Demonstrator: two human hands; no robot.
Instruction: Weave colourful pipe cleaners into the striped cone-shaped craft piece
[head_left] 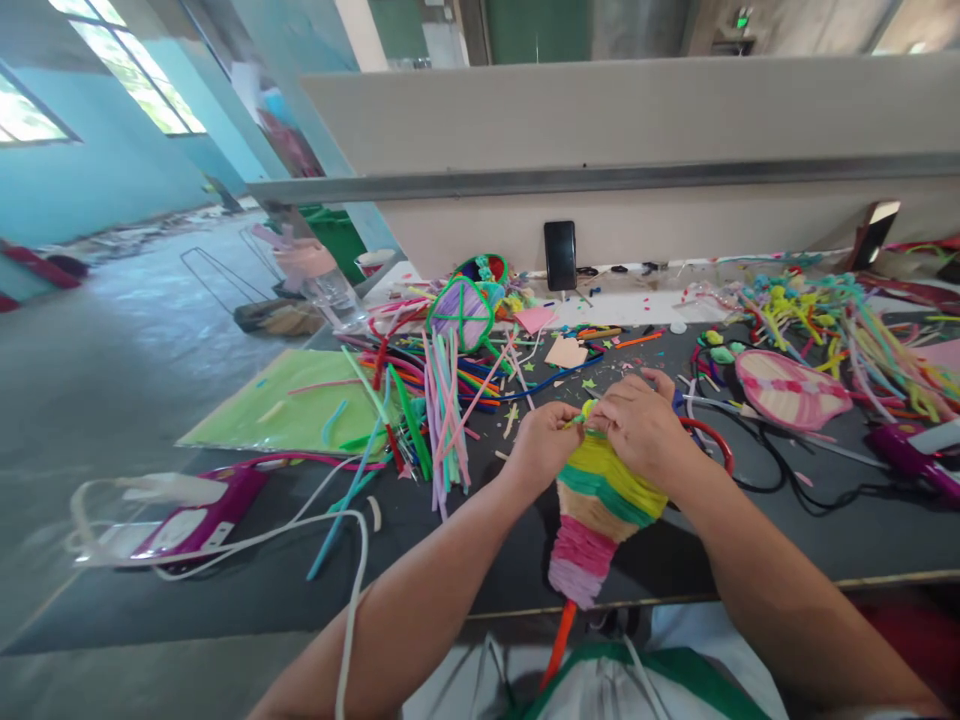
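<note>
Fingers of left hand (541,440) and right hand (637,425) pinching yellow top edge of striped woven fan (600,500), fan body below them

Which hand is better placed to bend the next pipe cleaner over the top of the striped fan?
Probably the right hand: it lies over the top edge of the fan-shaped striped pipe-cleaner weave, while the left hand pinches that edge from the side, steadying it.

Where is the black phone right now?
In the head view, the black phone stands upright against the grey partition at the table's far edge, behind the hands and right of the green-and-purple woven fan.
</note>
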